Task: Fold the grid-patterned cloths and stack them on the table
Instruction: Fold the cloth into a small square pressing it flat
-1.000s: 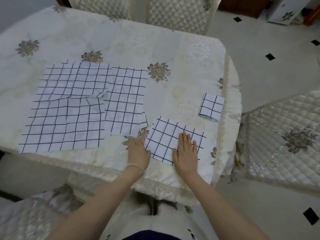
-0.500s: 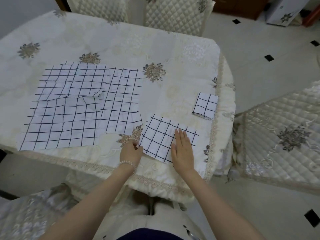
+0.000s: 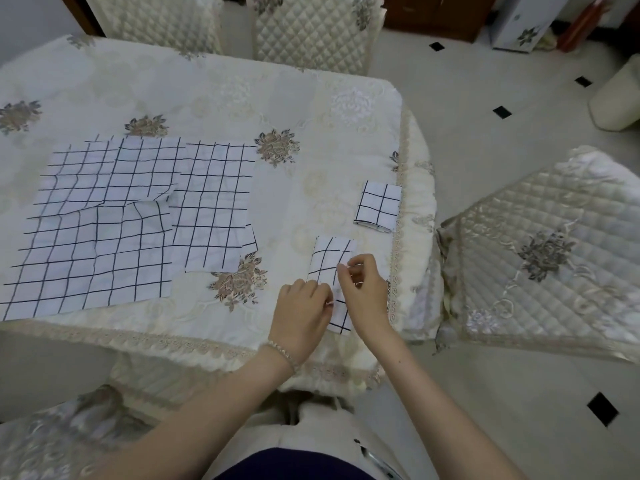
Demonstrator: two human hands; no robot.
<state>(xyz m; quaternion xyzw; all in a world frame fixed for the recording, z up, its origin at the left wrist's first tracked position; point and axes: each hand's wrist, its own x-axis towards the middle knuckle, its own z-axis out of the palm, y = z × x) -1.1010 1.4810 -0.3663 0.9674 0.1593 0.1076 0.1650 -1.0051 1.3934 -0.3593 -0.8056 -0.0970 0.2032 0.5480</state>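
A white cloth with a black grid (image 3: 329, 263) lies folded into a narrow strip near the table's front right corner. My left hand (image 3: 301, 315) pinches its near left edge. My right hand (image 3: 363, 292) pinches the strip's right edge with curled fingers. A small folded grid cloth (image 3: 378, 206) sits farther back by the right edge. Several unfolded grid cloths (image 3: 104, 230) lie overlapping on the left, one of them (image 3: 213, 206) reaching toward the middle.
The table (image 3: 214, 98) wears a cream floral cloth with lace trim. Quilted chairs stand behind the table (image 3: 311, 29) and at the right (image 3: 540, 251). A tiled floor with black diamonds lies to the right.
The cloth under my hands went from a wide rectangle to a narrow strip. My right hand rose from pressing flat to pinching, and my left moved right onto the cloth.
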